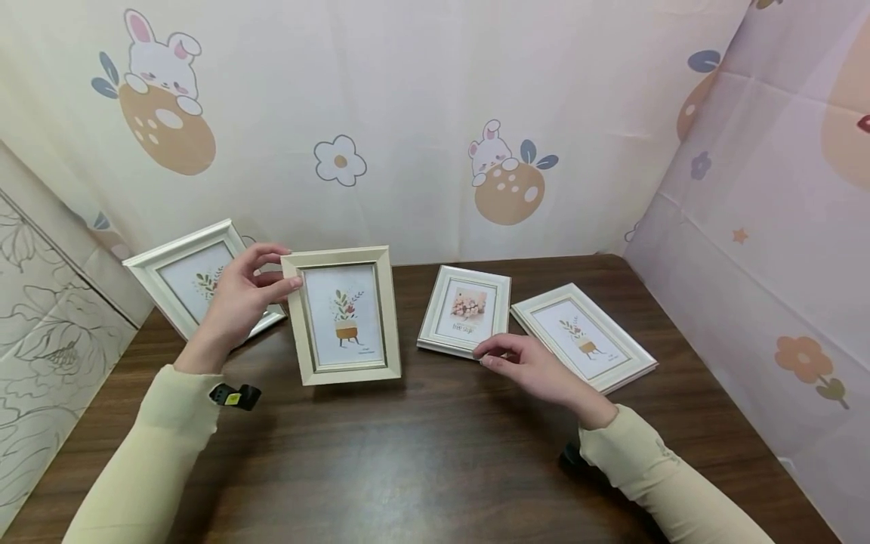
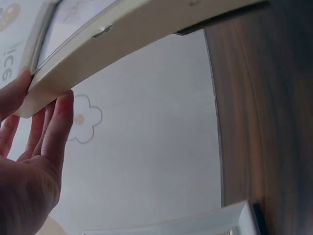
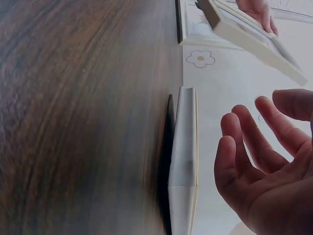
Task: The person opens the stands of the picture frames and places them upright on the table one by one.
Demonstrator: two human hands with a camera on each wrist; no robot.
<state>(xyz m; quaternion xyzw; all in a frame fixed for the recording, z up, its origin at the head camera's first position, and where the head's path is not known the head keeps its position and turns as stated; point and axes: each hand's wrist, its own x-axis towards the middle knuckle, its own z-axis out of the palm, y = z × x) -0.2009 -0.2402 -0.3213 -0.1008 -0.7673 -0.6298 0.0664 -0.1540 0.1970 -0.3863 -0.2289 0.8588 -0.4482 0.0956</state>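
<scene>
My left hand [image 1: 234,302] pinches the upper left corner of a cream picture frame [image 1: 350,317], thumb on the front and fingers behind. It stands tilted up over the table, its plant-pot print facing me. In the left wrist view, the thumb and fingers grip the end of the frame's edge [image 2: 93,51]. My right hand [image 1: 533,370] hovers by the near right corner of a small white frame [image 1: 465,310] with a pink flower print. Its fingers are loosely bent and hold nothing; in the right wrist view a gap separates them from a white frame [image 3: 184,142].
Behind my left hand a larger white frame [image 1: 180,295] leans back near the curtain. Another white frame [image 1: 584,340] lies slanted at the right, beyond my right hand. The dark wooden table [image 1: 381,461] meets patterned curtains [image 1: 408,91] at the back and sides.
</scene>
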